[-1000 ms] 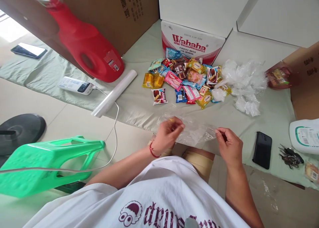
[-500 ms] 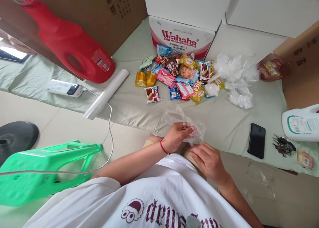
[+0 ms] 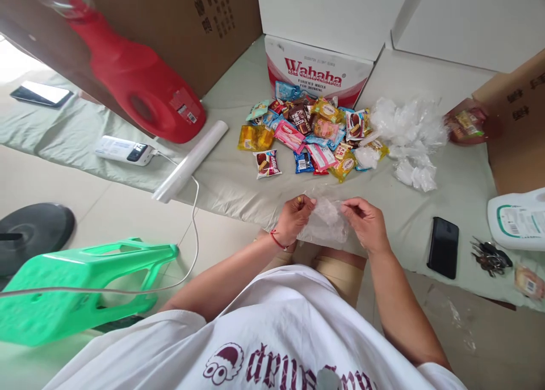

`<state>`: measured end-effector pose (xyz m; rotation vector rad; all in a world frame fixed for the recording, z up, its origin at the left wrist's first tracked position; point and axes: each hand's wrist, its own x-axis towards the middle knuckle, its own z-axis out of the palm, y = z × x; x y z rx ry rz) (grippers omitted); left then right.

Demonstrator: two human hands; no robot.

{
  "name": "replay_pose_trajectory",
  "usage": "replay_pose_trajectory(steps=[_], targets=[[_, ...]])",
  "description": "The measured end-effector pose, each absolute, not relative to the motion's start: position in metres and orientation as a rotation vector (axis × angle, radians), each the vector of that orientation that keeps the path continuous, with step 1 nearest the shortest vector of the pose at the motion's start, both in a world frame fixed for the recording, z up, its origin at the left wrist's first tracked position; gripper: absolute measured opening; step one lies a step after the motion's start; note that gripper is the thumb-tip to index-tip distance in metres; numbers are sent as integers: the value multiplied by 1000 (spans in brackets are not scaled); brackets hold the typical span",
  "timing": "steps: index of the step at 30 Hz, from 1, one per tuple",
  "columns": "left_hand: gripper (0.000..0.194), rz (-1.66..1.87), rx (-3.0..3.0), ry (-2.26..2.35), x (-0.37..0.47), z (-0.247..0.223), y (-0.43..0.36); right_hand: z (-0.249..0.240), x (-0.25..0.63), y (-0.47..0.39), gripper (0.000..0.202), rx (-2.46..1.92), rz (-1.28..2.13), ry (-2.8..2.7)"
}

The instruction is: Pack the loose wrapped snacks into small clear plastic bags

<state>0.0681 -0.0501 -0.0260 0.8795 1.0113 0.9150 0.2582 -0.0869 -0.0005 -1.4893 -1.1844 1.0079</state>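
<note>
A clear plastic bag is stretched between my two hands, just over the near edge of the cloth-covered surface. My left hand, with a red string at the wrist, pinches one side of the bag. On the other side, my right hand pinches it between thumb and fingers. Beyond the bag lies a heap of wrapped snacks, with one chocolate pie packet a little apart at its front left. Crumpled clear bags lie to the right of the heap.
Left stand a red jug, a plastic roll and a power bank with a white cable. A Wahaha carton backs the heap. Right are a black phone, keys and a white bottle. A green stool lies lower left.
My right hand has moved up and taken hold of the bag's right side. The bag, bunched at my left hand before, is now spread between both hands.
</note>
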Motion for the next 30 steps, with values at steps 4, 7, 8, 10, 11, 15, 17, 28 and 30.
replay_pose_trajectory(steps=[4,7,8,10,11,15,17,28,30], targets=[[51,1033,843,1134,62,-36,-30,-19,266,-107,40,-1483,856,-636],[47,1074,964,1288,54,-44,-29,-31,279,-146,44,-1596,781,-498],[46,1067,1030,1323,50,-46,-33,-33,285,-162,44,-1688,840,-555],[45,1024,1161,1365,42,-49,-43,-31,299,-190,44,-1902,1015,-801],[44,998,1219,1374,39,-49,-50,-28,306,-200,44,-1994,1066,-942],[41,940,1390,1364,34,-46,-72,-8,313,-194,52,-2100,745,-1344],[41,934,1445,1335,36,-43,-78,-4,302,-169,56,-1999,718,-1531],[31,906,1694,1572,17,-40,-88,-37,225,-95,22,-1758,1184,-1344],[38,994,1740,1558,17,-29,-86,-30,219,-90,22,-1823,1002,-1508]])
